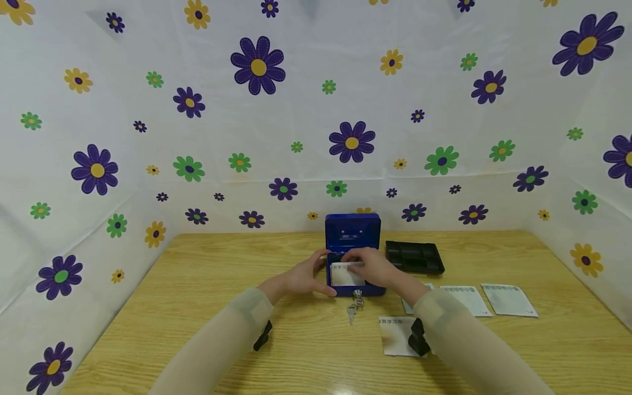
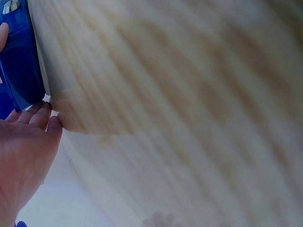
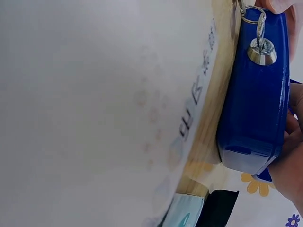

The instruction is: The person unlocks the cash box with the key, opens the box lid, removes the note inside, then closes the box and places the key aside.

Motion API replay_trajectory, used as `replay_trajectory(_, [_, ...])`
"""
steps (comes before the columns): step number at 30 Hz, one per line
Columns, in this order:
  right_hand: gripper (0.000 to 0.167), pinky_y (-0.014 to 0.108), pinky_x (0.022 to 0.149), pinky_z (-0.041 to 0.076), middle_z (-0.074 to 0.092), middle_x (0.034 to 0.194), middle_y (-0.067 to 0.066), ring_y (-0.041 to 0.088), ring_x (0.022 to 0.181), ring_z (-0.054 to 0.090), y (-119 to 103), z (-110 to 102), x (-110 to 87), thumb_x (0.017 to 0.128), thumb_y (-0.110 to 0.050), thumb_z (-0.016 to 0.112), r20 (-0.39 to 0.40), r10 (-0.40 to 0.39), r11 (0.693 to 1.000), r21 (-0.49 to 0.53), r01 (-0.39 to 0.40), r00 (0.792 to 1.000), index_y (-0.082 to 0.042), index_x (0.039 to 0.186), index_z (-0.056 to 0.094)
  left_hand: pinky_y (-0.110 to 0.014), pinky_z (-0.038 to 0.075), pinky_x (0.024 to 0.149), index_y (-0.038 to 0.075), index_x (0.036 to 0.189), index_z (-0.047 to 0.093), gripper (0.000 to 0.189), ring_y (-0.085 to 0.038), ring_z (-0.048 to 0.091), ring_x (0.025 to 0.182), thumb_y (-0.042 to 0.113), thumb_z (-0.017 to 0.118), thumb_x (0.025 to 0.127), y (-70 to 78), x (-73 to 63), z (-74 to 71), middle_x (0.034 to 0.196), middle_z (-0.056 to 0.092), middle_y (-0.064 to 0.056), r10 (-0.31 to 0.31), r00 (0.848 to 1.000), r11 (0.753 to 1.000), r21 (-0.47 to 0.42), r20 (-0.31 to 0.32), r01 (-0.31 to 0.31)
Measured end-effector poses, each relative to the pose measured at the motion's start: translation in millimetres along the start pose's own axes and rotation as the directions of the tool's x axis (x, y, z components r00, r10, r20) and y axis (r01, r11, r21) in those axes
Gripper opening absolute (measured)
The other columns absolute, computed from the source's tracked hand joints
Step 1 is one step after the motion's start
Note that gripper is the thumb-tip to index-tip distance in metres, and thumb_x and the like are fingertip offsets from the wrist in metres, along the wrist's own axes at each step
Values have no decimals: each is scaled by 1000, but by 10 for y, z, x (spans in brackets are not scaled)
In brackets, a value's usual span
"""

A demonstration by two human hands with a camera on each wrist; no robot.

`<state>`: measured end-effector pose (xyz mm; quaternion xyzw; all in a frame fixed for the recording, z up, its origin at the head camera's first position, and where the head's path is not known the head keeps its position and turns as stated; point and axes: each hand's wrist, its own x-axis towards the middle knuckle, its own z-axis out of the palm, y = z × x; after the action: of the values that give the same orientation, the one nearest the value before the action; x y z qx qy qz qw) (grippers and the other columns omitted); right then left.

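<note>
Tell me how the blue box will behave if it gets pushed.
The blue box will probably slide rather than roll, given its flat sides. Its raised lid may make it slightly back-heavy. The keys at its lock could swing.

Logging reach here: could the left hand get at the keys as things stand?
Probably yes: nothing covers the keys at the front of the blue box, and the left hand is close by, at its side.

Wood-grain tabletop (image 1: 207, 285) | blue cash box (image 1: 353, 225) placed centrally | black compartment tray (image 1: 415, 255) set beside it | four printed paper sheets (image 1: 466, 300) spread rightward
</note>
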<state>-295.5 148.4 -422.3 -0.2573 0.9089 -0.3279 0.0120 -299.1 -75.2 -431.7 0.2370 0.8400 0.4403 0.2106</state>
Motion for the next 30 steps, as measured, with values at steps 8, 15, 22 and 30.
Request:
replay_trajectory(8, [18, 45, 88, 51, 68, 110, 9, 28, 104, 62, -67, -73, -17, 95, -5, 62, -79, -23, 998, 49, 27, 997, -6, 111, 69, -44, 22, 114, 13, 153, 15, 98, -29, 26, 142, 22, 81, 81, -20, 13, -13, 154, 27, -20, 6, 1000, 1000, -4, 3, -6])
replay_trajectory(15, [18, 38, 78, 53, 67, 110, 10, 23, 92, 61, -71, -228, -47, 96, -7, 61, -185, -15, 996, 88, 31, 983, -6, 113, 68, -45, 22, 114, 13, 153, 15, 98, -30, 26, 142, 24, 81, 81, -27, 27, 1, 154, 27, -20, -6, 1000, 1000, 20, 4, 6])
replay_trajectory(22, [20, 34, 75, 49, 66, 112, 9, 22, 88, 55, -86, -472, -216, 97, -10, 60, -211, 55, 990, 136, -27, 976, -7, 116, 66, -44, 20, 115, 14, 153, 16, 96, -30, 25, 143, 23, 81, 82, -34, 30, 9, 155, 27, -20, 0, 1000, 1000, 11, 8, 0])
replay_trajectory(30, [23, 25, 74, 52, 66, 113, 14, 24, 87, 57, 93, -703, -574, 98, -8, 58, -264, 60, 986, 166, -16, 963, -2, 119, 64, -43, 20, 115, 16, 152, 18, 96, -29, 25, 143, 22, 82, 80, -46, 34, 13, 155, 28, -18, 8, 1000, 1000, 3, 0, -8])
